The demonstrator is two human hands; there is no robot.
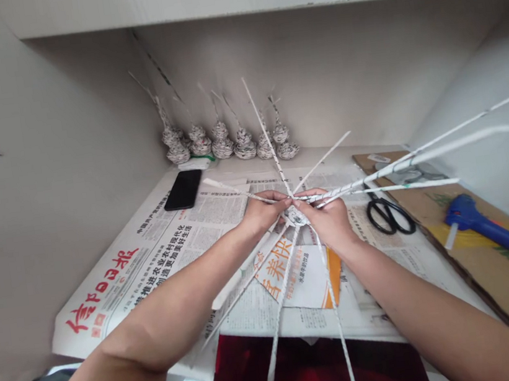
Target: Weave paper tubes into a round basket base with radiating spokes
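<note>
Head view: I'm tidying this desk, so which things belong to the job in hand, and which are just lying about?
Belong to the job:
woven paper piece, held in the left hand and right hand
paper strips radiating from it
scissors and blue glue gun, untouched but probably tools

Probably just lying about:
black phone
gourd-shaped woven pieces at the back, perhaps finished examples

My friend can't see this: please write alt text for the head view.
A person's left hand and right hand hold the middle of radiating white paper-like sticks over newspaper. Behind are a black phone and a row of woven, gourd-shaped pieces; to the right lie black scissors and a blue glue gun.
</note>
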